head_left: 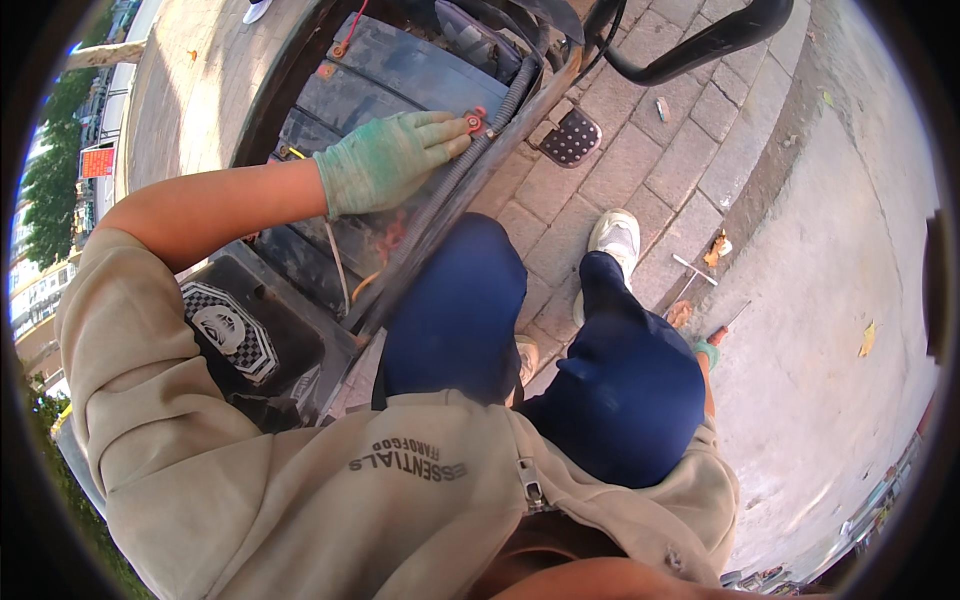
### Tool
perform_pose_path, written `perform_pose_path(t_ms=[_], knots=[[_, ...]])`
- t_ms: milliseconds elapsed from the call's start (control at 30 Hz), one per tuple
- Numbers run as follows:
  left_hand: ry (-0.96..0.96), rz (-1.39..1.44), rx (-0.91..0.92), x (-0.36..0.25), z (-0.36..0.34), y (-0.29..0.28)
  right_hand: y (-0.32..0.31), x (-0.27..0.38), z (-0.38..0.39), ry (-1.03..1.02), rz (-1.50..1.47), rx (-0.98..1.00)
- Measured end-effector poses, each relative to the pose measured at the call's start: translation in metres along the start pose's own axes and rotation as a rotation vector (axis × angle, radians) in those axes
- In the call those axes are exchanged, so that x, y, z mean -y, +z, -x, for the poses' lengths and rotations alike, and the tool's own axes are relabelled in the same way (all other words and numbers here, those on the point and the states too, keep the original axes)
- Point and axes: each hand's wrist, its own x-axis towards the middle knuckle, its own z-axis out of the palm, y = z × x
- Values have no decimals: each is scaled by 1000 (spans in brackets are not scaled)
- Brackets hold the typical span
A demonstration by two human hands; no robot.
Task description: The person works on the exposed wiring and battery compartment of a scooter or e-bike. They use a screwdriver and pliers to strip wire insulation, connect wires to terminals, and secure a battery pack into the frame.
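Note:
My left hand (385,165), in a pale green work glove, lies flat across the dark batteries (365,75) in the open vehicle compartment. Its fingers are stretched out, and the fingertips reach a red terminal cap (476,120) by the compartment's right wall. Beside my right knee, my right hand (708,353), gloved in the same green, is mostly hidden behind the leg. It grips a screwdriver (720,335) with a red handle, the thin shaft pointing away from me over the ground. A corrugated grey conduit (450,185) runs along the batteries near my left hand.
A T-handle wrench (695,270) lies on the brick paving near my shoe (615,238). A studded black pedal (571,138) juts from the vehicle's side, and a bent black bar (700,55) is beyond it. Dry leaves (867,338) are scattered over the concrete.

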Motion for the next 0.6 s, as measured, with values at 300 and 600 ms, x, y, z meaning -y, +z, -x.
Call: perform_pose_path(t_ms=[300, 600], knots=[[25, -37, 116, 6, 2, -2, -66, 43, 65, -87, -609, -197], [32, 2, 276, 3, 3, -23, -355, 180, 318, -1212, -1062, 148]])
